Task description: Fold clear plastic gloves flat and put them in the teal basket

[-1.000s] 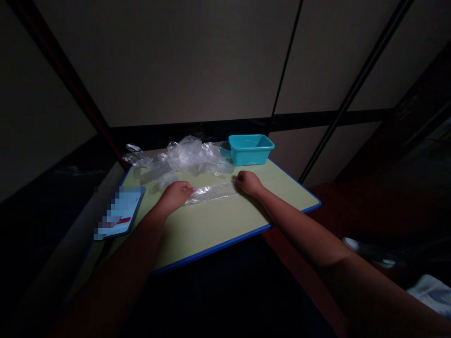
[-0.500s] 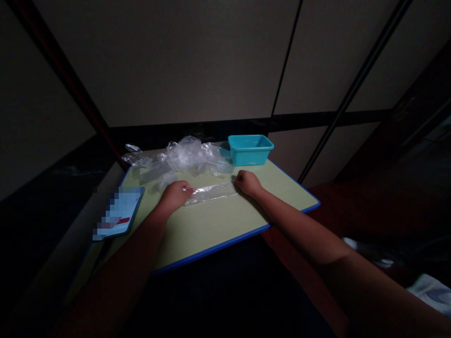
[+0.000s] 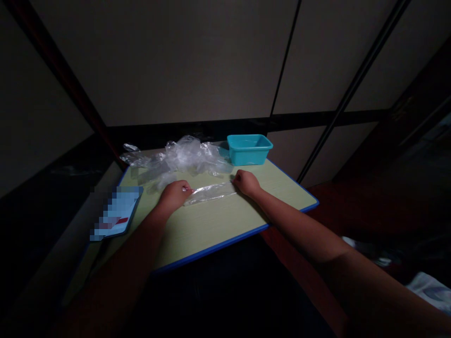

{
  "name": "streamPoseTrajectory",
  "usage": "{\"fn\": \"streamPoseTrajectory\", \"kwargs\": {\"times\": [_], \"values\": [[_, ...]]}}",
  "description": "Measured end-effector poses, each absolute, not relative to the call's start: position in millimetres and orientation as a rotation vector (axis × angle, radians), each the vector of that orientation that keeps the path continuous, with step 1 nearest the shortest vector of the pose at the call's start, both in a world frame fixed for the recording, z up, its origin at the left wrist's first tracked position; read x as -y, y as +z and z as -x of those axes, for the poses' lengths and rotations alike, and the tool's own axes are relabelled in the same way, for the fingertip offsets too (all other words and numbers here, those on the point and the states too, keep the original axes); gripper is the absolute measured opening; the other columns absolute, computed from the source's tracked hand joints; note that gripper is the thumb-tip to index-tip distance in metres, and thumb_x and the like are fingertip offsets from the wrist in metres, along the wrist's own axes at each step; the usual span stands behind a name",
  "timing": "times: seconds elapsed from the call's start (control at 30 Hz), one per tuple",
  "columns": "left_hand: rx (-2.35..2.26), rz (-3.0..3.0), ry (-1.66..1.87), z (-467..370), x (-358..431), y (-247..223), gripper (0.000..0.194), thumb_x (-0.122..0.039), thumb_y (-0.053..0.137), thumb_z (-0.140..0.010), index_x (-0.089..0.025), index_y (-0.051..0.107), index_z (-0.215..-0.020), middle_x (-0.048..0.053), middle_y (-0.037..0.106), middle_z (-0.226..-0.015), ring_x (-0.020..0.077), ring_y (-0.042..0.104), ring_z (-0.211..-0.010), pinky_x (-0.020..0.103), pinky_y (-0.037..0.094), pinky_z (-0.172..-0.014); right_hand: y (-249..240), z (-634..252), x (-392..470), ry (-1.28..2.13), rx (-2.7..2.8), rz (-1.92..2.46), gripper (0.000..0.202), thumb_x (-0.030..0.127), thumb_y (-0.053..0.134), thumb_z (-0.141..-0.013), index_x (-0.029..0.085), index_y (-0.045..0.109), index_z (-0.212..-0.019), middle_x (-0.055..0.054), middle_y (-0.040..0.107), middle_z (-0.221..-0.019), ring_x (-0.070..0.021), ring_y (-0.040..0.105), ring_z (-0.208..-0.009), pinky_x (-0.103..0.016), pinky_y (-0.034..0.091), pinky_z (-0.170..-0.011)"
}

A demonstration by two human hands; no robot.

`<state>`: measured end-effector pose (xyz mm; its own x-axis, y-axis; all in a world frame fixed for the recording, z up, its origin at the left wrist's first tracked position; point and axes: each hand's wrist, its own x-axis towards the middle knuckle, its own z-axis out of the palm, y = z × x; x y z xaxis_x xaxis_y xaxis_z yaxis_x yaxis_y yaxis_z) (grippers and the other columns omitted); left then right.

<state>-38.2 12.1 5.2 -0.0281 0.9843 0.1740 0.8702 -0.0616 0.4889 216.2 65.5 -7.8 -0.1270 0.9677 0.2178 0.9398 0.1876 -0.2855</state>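
Observation:
A clear plastic bag (image 3: 212,192), flattened into a long strip, stretches between my two hands just over the table. My left hand (image 3: 175,195) pinches its left end between thumb and fingers. At the other end, my right hand (image 3: 246,182) is closed on the bag's right edge, its fingers curled. Behind them lies a crumpled heap of clear plastic bags (image 3: 188,155), spread along the table's far side. The heap's near left part comes close to my left hand.
A turquoise plastic basket (image 3: 249,157) stands at the table's far right. On the left edge lies a tablet or phone (image 3: 121,213) with a partly blurred screen. The pale table (image 3: 207,230) has a blue rim, and cabinet panels (image 3: 190,61) rise behind it.
The view has shifted very slightly. Both hands keep the same hold on the bag, and nothing else has visibly moved.

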Motion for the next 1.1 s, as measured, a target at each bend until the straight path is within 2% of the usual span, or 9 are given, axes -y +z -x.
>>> {"fn": "streamPoseTrajectory", "kwargs": {"times": [0.5,0.83,0.93,1.1], "values": [[-1.967,-2.025,0.696,36,-11,6,0.017,-0.035,0.052,-0.068,-0.02,0.058,-0.063,0.004,0.063,-0.068,0.0191,0.056,-0.068,0.026,0.036,-0.059,-7,-215,-64,0.105,2.098,1.805,0.017,0.035,0.057,-0.081,0.019,0.06,-0.085,-0.008,0.067,-0.089,-0.0183,0.057,-0.075,-0.026,0.029,-0.056],[-1.982,-2.03,0.67,35,-11,6,0.016,-0.034,0.053,-0.069,-0.019,0.059,-0.065,0.004,0.063,-0.069,0.0189,0.057,-0.068,0.026,0.036,-0.059,-13,-224,-73,0.168,1.951,1.671,0.018,0.019,0.05,-0.081,0.018,0.054,-0.099,-0.005,0.064,-0.086,-0.0167,0.054,-0.072,-0.025,0.033,-0.059],[-1.99,-2.024,0.652,35,-11,7,0.016,-0.032,0.053,-0.07,-0.019,0.059,-0.066,0.004,0.063,-0.07,0.0185,0.057,-0.068,0.026,0.035,-0.058,-13,-230,-72,0.104,1.962,1.516,0.021,0.015,0.045,-0.081,0.016,0.056,-0.099,-0.008,0.062,-0.093,-0.0174,0.055,-0.079,-0.027,0.039,-0.067],[-1.979,-2.016,0.646,34,-10,8,0.015,-0.031,0.053,-0.07,-0.018,0.06,-0.066,0.005,0.064,-0.071,0.0191,0.057,-0.069,0.026,0.036,-0.059,-11,-235,-57,0.009,2.216,1.243,0.034,0.013,0.046,-0.079,0.018,0.057,-0.112,-0.01,0.058,-0.117,-0.0222,0.048,-0.108,-0.034,0.038,-0.088]]}}
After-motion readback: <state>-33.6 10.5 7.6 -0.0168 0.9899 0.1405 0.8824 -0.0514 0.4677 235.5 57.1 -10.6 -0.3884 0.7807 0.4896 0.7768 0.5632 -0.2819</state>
